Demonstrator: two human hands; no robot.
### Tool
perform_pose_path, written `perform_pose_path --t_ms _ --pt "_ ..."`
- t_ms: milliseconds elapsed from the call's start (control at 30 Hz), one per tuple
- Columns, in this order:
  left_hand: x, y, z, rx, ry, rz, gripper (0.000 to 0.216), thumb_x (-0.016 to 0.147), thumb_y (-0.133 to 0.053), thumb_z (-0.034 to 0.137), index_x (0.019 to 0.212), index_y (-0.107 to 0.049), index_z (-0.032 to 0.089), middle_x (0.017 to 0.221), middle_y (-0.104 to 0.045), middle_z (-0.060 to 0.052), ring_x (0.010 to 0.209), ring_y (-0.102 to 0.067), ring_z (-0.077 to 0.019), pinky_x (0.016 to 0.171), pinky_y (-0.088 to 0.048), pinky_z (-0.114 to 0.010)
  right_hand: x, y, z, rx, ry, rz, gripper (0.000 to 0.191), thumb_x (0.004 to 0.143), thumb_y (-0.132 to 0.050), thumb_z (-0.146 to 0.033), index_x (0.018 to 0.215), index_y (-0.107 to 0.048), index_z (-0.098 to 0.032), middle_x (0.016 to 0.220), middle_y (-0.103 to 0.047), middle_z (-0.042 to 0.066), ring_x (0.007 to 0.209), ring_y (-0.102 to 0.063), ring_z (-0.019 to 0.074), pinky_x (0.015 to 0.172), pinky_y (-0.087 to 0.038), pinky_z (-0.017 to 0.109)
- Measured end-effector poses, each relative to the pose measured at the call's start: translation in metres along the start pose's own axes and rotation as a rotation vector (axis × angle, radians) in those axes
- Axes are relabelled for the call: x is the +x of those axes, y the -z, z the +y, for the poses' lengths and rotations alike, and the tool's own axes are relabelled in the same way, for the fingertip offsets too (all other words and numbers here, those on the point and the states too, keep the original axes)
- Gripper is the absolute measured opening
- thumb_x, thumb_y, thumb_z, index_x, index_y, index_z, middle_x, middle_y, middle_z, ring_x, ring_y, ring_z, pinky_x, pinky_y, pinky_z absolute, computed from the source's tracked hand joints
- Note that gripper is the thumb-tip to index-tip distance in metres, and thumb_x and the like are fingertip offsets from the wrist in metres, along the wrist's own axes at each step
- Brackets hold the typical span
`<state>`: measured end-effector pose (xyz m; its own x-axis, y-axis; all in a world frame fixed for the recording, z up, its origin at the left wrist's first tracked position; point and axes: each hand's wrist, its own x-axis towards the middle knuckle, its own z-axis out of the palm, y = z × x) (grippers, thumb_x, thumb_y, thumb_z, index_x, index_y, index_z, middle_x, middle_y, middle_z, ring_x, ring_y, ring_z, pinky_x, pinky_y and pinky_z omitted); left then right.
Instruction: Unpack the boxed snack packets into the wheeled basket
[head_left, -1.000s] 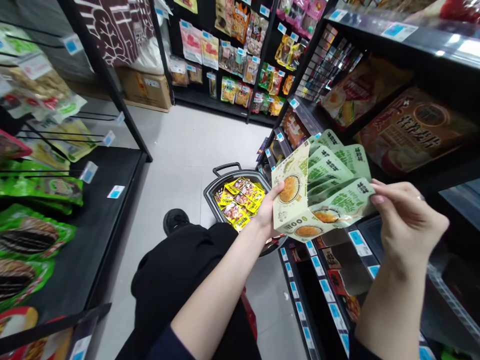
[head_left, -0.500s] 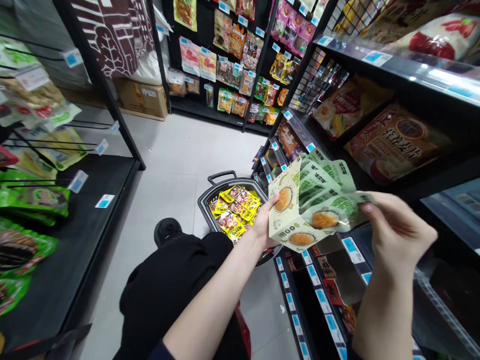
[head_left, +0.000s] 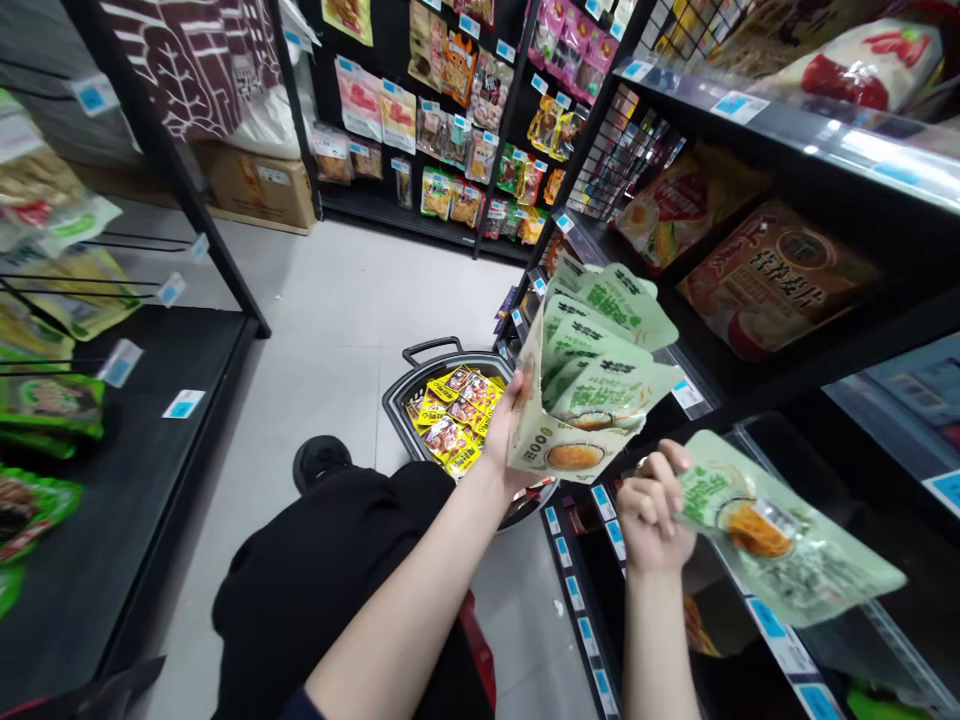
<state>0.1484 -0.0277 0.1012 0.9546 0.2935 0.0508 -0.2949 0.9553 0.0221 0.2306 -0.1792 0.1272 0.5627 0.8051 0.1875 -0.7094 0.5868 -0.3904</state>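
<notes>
My left hand (head_left: 504, 432) grips the left side of an open cardboard display box (head_left: 534, 452), cream-coloured with a noodle picture on its front. Several pale green snack pouches (head_left: 600, 345) stand tilted in it, their tops sticking out. To the right of the box, my right hand (head_left: 657, 508) is closed on the end of one green snack pouch (head_left: 787, 535), which is apart from the box and points out to the right. Below and left of the box, a black shopping basket (head_left: 397, 395) on the floor holds several yellow snack packets (head_left: 457, 410).
Shelves (head_left: 832, 120) with bagged foods rise close on the right, with price tags along their edges. A black rack (head_left: 187, 330) of green packets is at the left. Hanging snack bags (head_left: 397, 115) and a brown carton (head_left: 259, 185) are at the back.
My right hand has pulled one green pouch out of the box and moved it down and to the right. The box has turned more upright and shifted slightly left.
</notes>
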Motion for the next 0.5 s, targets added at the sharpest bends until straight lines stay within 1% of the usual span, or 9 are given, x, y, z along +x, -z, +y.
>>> perform_pose_path --t_ms 67,133,200,233,300,367,433,500 --pt "-0.001 -0.001 0.0 -0.001 -0.048 -0.01 0.052 0.086 -0.046 0.052 0.121 -0.062 0.017 0.106 -0.073 -0.011 0.102 -0.067 -0.0297 0.096 -0.047 -0.047 -0.008 0.014 0.016 0.171 -0.079 -0.015 0.019 0.087 -0.057 -0.007 0.081 -0.045 -0.021 0.051 -0.028 -0.015 0.028 -0.024 -0.0023 0.03 -0.007 0.011" --pt "-0.002 -0.001 0.002 -0.009 -0.076 -0.008 0.052 0.086 -0.045 0.052 0.121 -0.062 0.017 0.108 -0.072 -0.012 0.103 -0.066 -0.0299 0.095 -0.047 -0.047 -0.014 0.025 0.025 0.297 -0.115 -0.008 0.02 0.088 -0.053 -0.005 0.082 -0.043 -0.021 0.052 -0.028 -0.015 0.03 -0.026 -0.0019 0.031 -0.008 0.011" --pt "-0.003 -0.002 0.003 -0.022 -0.093 0.005 0.053 0.087 -0.044 0.053 0.121 -0.061 0.018 0.11 -0.072 -0.013 0.105 -0.065 -0.0303 0.094 -0.047 -0.048 -0.02 0.033 0.029 0.338 -0.112 0.023 0.02 0.089 -0.051 -0.004 0.082 -0.043 -0.021 0.053 -0.028 -0.015 0.031 -0.027 -0.0015 0.032 -0.01 0.011" --pt "-0.004 -0.003 0.004 -0.027 -0.104 0.013 0.054 0.087 -0.043 0.054 0.122 -0.061 0.018 0.111 -0.071 -0.013 0.106 -0.064 -0.0306 0.095 -0.047 -0.048 -0.023 0.037 0.031 0.323 -0.099 0.049 0.019 0.09 -0.05 -0.005 0.083 -0.043 -0.021 0.053 -0.029 -0.014 0.031 -0.027 -0.0015 0.032 -0.011 0.011" --pt "-0.006 -0.004 0.006 -0.036 -0.122 0.028 0.056 0.087 -0.041 0.056 0.123 -0.06 0.018 0.113 -0.07 -0.014 0.108 -0.063 -0.0309 0.095 -0.046 -0.049 -0.029 0.048 0.032 0.221 -0.063 0.126 0.016 0.091 -0.05 -0.007 0.084 -0.045 -0.021 0.054 -0.031 -0.014 0.031 -0.027 -0.0016 0.033 -0.016 0.011" --pt "-0.007 -0.005 0.007 -0.042 -0.117 0.027 0.055 0.087 -0.04 0.055 0.124 -0.06 0.018 0.115 -0.07 -0.013 0.11 -0.062 -0.0308 0.097 -0.046 -0.049 -0.034 0.067 0.031 0.029 -0.015 0.238 0.01 0.089 -0.052 -0.01 0.086 -0.048 -0.019 0.058 -0.034 -0.013 0.033 -0.026 -0.0015 0.036 -0.023 0.011" --pt "-0.007 -0.004 0.008 -0.043 -0.106 0.015 0.052 0.087 -0.041 0.053 0.124 -0.059 0.02 0.115 -0.069 -0.011 0.112 -0.061 -0.0306 0.098 -0.045 -0.049 -0.037 0.095 0.03 -0.258 0.029 0.389 0.005 0.086 -0.056 -0.017 0.088 -0.052 -0.019 0.061 -0.037 -0.011 0.035 -0.025 -0.0004 0.038 -0.028 0.013" --pt "-0.007 -0.003 0.009 -0.039 -0.115 0.013 0.05 0.087 -0.042 0.052 0.124 -0.06 0.022 0.115 -0.07 -0.009 0.112 -0.061 -0.0307 0.098 -0.045 -0.05 -0.037 0.13 0.031 -0.517 0.043 0.532 0.014 0.079 -0.063 -0.027 0.084 -0.053 -0.019 0.06 -0.038 -0.01 0.037 -0.025 0.0011 0.037 -0.028 0.015"
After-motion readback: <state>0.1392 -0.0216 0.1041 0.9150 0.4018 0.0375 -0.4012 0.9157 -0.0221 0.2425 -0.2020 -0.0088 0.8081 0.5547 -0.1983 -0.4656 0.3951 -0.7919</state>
